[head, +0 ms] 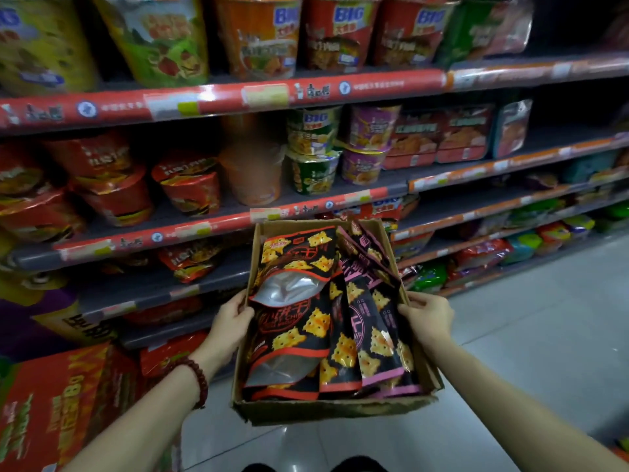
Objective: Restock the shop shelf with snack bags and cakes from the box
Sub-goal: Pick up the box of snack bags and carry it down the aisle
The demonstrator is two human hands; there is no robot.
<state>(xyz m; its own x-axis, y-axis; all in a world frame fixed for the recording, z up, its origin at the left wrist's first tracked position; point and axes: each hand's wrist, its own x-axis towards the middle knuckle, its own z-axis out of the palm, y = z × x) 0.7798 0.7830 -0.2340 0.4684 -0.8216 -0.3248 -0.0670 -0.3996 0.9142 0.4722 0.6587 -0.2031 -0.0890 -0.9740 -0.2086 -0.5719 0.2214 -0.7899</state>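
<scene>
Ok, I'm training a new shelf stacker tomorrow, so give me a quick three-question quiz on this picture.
1. True or false: the cardboard box rests on the floor.
2. Multiple choice: what fills the box? A) instant noodle cups B) black cracker bags with red or pink trim C) bottled drinks
3. Short answer: which wrist wears the bead bracelet?

Key
1. False: the left hand and right hand each grip a side wall and hold it up in front of the shelves.
2. B.
3. The left wrist.
</scene>
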